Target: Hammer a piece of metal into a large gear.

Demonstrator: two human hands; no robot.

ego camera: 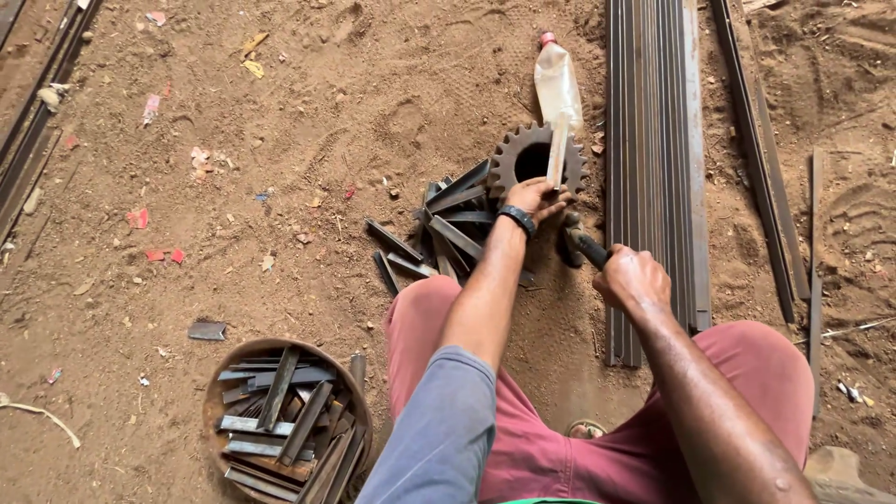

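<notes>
The left hand pinches one flat metal strip upright on the single toothed gear. The right hand is clenched around one hammer handle, its head hidden. Beside lies a pile of cut strips, too overlapped to count.

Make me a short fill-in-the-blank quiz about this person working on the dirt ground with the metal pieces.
1. The left hand holds a pale flat metal strip upright on a rusty toothed ____.
2. The right hand grips a tool by its dark ____.
3. The round rusty bowl by the left knee holds cut metal ____.
4. A clear plastic bottle with a ____ cap lies beyond the gear.

Missing words: gear; handle; strips; red
</notes>
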